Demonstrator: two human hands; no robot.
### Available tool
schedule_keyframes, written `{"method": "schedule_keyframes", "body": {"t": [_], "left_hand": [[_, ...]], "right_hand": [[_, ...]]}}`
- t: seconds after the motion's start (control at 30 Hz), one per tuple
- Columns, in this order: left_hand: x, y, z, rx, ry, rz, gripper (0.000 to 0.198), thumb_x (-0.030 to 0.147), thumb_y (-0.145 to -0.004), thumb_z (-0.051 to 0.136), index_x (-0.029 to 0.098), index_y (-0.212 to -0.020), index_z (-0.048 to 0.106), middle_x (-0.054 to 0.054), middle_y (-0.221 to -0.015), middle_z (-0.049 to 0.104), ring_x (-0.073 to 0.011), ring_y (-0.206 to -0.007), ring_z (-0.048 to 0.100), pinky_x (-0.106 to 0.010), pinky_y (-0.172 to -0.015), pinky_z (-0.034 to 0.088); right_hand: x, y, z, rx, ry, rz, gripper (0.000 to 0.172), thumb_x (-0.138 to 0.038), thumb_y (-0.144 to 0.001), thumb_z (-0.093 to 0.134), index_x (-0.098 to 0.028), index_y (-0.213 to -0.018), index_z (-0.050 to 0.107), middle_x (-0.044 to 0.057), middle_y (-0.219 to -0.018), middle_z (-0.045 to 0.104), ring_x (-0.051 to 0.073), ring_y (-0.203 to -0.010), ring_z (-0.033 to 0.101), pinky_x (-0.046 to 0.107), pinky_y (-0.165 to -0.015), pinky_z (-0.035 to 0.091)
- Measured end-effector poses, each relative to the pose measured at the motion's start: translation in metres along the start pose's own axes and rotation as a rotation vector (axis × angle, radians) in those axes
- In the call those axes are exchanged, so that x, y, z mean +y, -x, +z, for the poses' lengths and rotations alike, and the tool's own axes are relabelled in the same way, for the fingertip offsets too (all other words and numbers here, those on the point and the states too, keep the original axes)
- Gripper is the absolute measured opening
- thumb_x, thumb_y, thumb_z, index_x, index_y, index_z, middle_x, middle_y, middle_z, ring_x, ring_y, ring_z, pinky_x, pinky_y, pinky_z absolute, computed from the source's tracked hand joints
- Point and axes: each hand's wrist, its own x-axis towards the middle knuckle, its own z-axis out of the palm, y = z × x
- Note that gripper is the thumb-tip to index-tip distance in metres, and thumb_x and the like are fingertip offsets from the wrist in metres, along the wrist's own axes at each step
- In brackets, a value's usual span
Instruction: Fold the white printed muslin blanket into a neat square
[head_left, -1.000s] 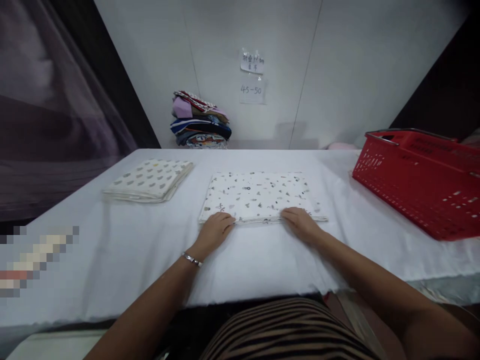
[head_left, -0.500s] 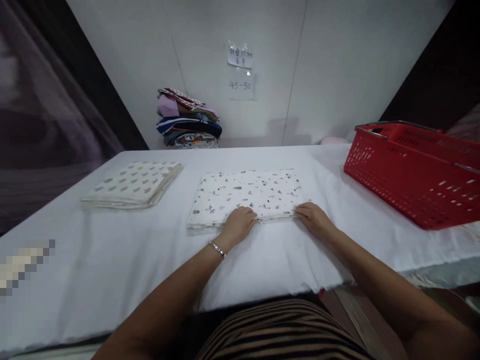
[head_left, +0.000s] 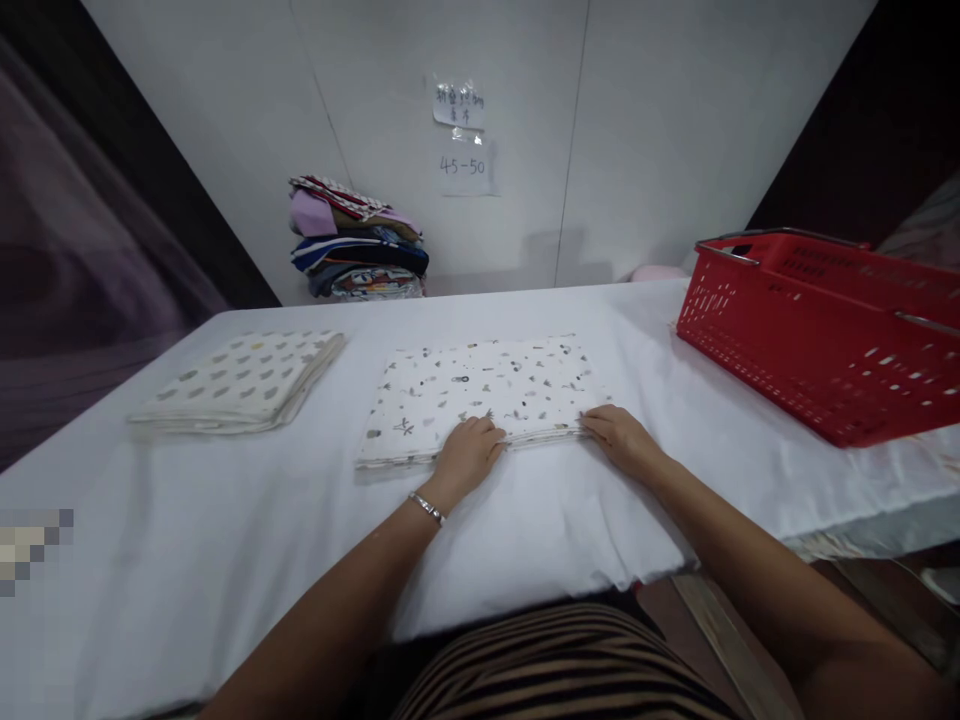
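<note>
A folded white cloth with small grey and dark printed figures lies flat in front of me, its layers stacked along the near edge. My left hand, with a silver bracelet at the wrist, grips that edge near its middle, fingers on top and thumb at the layers. Near the right corner, my right hand pinches the same edge between fingertips and thumb. To the left rests a second folded cloth, cream with grey leaf-like shapes, touched by neither hand.
White fabric covers the table. A red perforated basket with metal handles stands at the right. Behind the table's far edge is a pile of folded textiles. Paper notes hang on the wall, the lower reading 45-50.
The view has turned slightly, so most things sit a little further left. Both hands stay on the near edge of the printed cloth, which looks unchanged.
</note>
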Motion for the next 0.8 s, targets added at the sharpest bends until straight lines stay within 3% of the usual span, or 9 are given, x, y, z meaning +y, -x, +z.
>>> {"method": "schedule_keyframes", "body": {"t": [0.23,0.4,0.6,0.8], "left_hand": [[-0.001,0.002,0.006,0.060,-0.070,0.045,0.020,0.025,-0.091,0.043,0.019,-0.089,0.062,-0.005,-0.087,0.059,-0.0172,-0.083,0.051,-0.031,-0.072,0.040],[0.000,0.003,0.007,0.082,-0.103,0.054,0.022,0.023,-0.091,0.041,0.017,-0.085,0.061,-0.005,-0.086,0.059,-0.0177,-0.083,0.050,-0.032,-0.072,0.039],[0.000,0.004,0.007,0.088,-0.078,0.061,0.020,0.022,-0.091,0.042,0.018,-0.086,0.061,-0.005,-0.086,0.059,-0.0178,-0.082,0.050,-0.032,-0.072,0.039],[-0.002,0.004,0.005,0.078,-0.008,0.058,0.019,0.027,-0.091,0.044,0.018,-0.091,0.061,-0.005,-0.089,0.059,-0.0181,-0.084,0.049,-0.033,-0.074,0.040]], "right_hand": [[0.002,0.006,0.003,0.061,0.062,0.013,0.025,-0.014,-0.089,0.043,-0.015,-0.100,0.065,0.011,-0.102,0.064,0.023,-0.094,0.055,0.036,-0.082,0.043],[0.003,0.009,0.004,0.030,0.043,0.008,0.024,-0.017,-0.090,0.043,-0.016,-0.100,0.064,0.011,-0.101,0.064,0.023,-0.094,0.055,0.038,-0.081,0.044],[0.006,0.011,-0.002,0.120,-0.090,-0.004,0.026,-0.024,-0.092,0.041,-0.020,-0.104,0.064,0.009,-0.101,0.064,0.022,-0.093,0.057,0.039,-0.080,0.048],[0.022,0.036,-0.018,0.248,-0.069,0.243,0.026,-0.026,-0.091,0.041,-0.021,-0.102,0.064,0.008,-0.101,0.063,0.022,-0.095,0.057,0.041,-0.084,0.049]]}}
